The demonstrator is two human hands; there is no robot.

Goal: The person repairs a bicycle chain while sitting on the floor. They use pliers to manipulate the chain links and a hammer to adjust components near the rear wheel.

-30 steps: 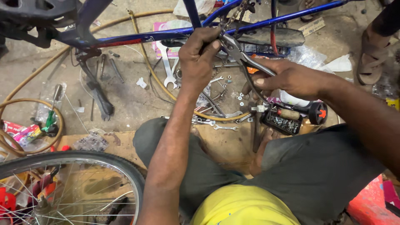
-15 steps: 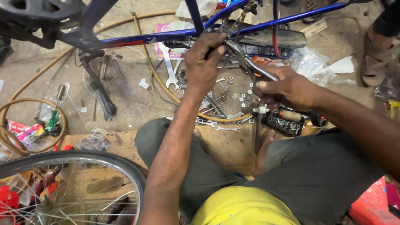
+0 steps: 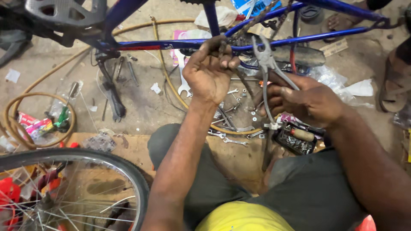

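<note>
Chain: one rusty bicycle chain (image 3: 257, 19) hangs down from the top of the view and crosses the blue frame tubes, its lower end pinched in the left hand
Left hand: the left hand (image 3: 208, 72) is closed, fingertips curled around the chain right against the blue frame (image 3: 171, 43)
Right hand: the right hand (image 3: 306, 100) is closed around the handles of one pair of pliers (image 3: 267, 68)
Pliers: grey metal, nose pointing up, tips just beside the chain and the left fingers; whether they bite on anything I cannot tell
Frame tubes: two long blue tubes run across the upper right, a third one rises steeply at top centre
Wheels: one spoked wheel (image 3: 85, 188) with its tyre, lower left
Pedals: one black pedal (image 3: 64, 13), top left corner
Spanners on the floor: one pale open-ended spanner (image 3: 182, 72) under the frame, two smaller ones by the knee
Hose: one tan hose (image 3: 25, 119) coiled at left
Small parts box: one black tray (image 3: 295, 141) of bits below the right hand
Other people: one sandalled foot (image 3: 396, 85) at the right edge
</note>
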